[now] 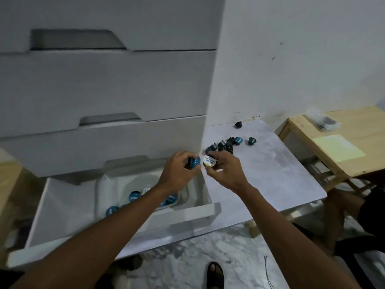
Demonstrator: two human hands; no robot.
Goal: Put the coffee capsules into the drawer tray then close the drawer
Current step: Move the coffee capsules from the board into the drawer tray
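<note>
Two hands, one coffee capsule each, above the open drawer's right end.

The left hand (pixel 177 170) has its grip closed around a blue-lidded capsule (pixel 194 162); the right hand (pixel 226 171) pinches a white-lidded capsule (pixel 209 161) just beside it, the two lids nearly touching. Below them the bottom drawer (pixel 193 214) stands pulled out, and its pale tray (pixel 108 184) already contains several blue capsules (pixel 134 196). A loose pile of dark capsules (pixel 226 145) lies on the grey counter (pixel 270 174) to the right, with one capsule (pixel 238 124) apart near the wall.
</note>
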